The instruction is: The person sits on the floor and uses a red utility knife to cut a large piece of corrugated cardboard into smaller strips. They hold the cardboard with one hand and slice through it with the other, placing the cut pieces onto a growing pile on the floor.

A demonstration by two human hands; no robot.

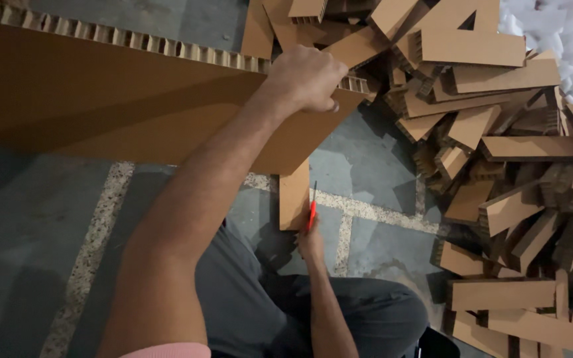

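Closest to you, your right hand (311, 240) is closed around a slim red-handled knife (312, 211), its blade lying against a narrow strip (294, 196) that hangs below the lower edge of the big honeycomb cardboard panel (121, 106). Above that, your left hand (305, 78) is clenched over the panel's top edge near its right end, holding the sheet tilted above the grey floor (28, 225). The panel looks light for its size and stiff across its face, yet its open-celled edge (134, 41) will likely crush under a hard pinch, so a grip wrapped over the rim suits it best; its smooth brown face may slide in your palm. The strip seems far weaker than the panel and may flex at the blade. Your dark-trousered knees (339, 311) sit just under the panel's right corner, close to the knife. To the right of the panel, a heap of cardboard offcuts (499, 166) crowds the floor, leaving little room on that side. Beyond the heap, past the panel's far right, lies crumpled white sheeting (565, 40).
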